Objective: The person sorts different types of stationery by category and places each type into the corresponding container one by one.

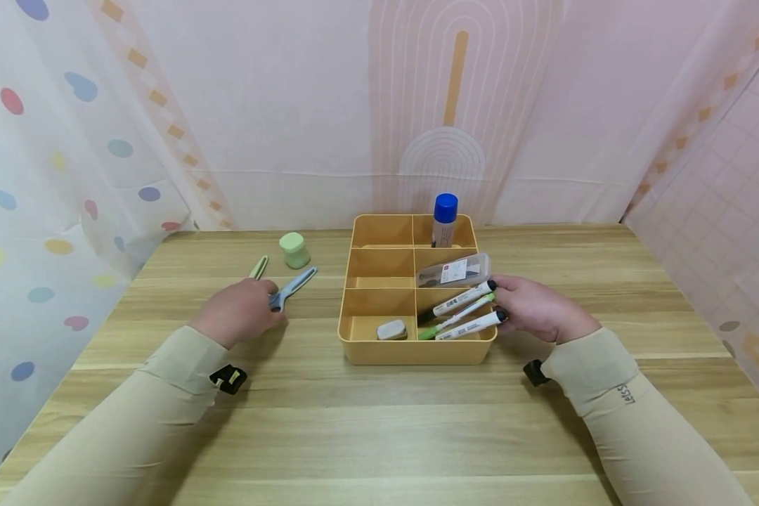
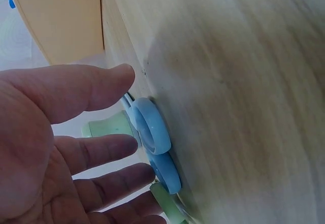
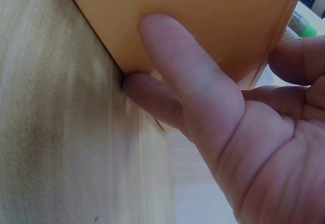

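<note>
My left hand (image 1: 243, 309) reaches over a pair of blue scissors (image 1: 296, 283). In the left wrist view its thumb and fingers are spread, with the fingertips close to the blue handle loops (image 2: 154, 127). Beside them lies a green-handled thing (image 1: 260, 266), partly hidden by the hand, its kind unclear. At the right side of an orange divided organizer (image 1: 417, 353), my right hand (image 1: 544, 309) rests its fingers against the outer wall (image 3: 213, 26). The fingers look mostly extended in the right wrist view.
A green waisted container (image 1: 295, 251) stands behind the scissors. The organizer holds a blue-capped glue stick (image 1: 445, 218), a clear case (image 1: 455, 271), white markers (image 1: 471, 327), a green-white pen (image 1: 458, 316) and a small whitish block (image 1: 391, 329). A patterned curtain (image 1: 291, 140) hangs behind the table.
</note>
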The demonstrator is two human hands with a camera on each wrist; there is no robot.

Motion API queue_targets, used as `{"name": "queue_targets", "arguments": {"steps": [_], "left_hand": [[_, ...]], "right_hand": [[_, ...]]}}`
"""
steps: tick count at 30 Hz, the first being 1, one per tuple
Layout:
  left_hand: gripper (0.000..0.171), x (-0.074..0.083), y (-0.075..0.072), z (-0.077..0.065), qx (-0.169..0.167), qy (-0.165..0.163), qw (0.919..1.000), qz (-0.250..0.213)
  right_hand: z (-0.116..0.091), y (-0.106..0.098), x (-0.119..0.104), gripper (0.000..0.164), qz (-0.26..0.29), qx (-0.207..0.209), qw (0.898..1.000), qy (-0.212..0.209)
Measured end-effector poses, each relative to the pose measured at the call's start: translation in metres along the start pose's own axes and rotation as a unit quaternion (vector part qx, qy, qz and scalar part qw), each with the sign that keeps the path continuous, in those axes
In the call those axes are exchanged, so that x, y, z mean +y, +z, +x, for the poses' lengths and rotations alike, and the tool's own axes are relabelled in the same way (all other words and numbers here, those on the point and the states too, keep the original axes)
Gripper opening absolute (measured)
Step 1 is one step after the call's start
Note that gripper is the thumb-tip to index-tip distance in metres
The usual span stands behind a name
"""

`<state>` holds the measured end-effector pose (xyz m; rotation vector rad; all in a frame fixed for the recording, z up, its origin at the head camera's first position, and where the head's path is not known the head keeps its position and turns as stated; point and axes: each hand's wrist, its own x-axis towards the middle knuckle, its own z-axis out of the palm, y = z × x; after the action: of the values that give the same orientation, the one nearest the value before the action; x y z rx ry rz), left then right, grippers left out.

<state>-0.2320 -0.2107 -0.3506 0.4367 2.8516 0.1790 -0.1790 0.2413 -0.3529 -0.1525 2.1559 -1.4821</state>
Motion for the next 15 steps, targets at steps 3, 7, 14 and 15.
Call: {"name": "queue_targets", "arguments": {"steps": [3,7,14,15], "left_hand": [[0.026,-0.0005,0.0011,0.0005,0.002,0.002,1.0000,0.003],[0.024,-0.0012,0.0017,0.0011,0.000,0.000,1.0000,0.006],[0.020,-0.0012,0.0025,0.0020,0.001,-0.005,0.9999,0.011],[0.020,-0.0012,0.0028,0.0022,0.003,-0.005,0.9999,0.013]], "right_hand": [[-0.0003,-0.0003,-0.0005,0.056,0.000,-0.001,1.000,0.000],[0.0001,-0.0002,-0.0001,0.056,-0.001,0.000,1.000,0.002],[0.0016,0.0004,0.0018,0.055,0.003,0.000,1.000,0.003],[0.0016,0.0003,0.0020,0.054,0.003,0.000,1.000,0.003]]}}
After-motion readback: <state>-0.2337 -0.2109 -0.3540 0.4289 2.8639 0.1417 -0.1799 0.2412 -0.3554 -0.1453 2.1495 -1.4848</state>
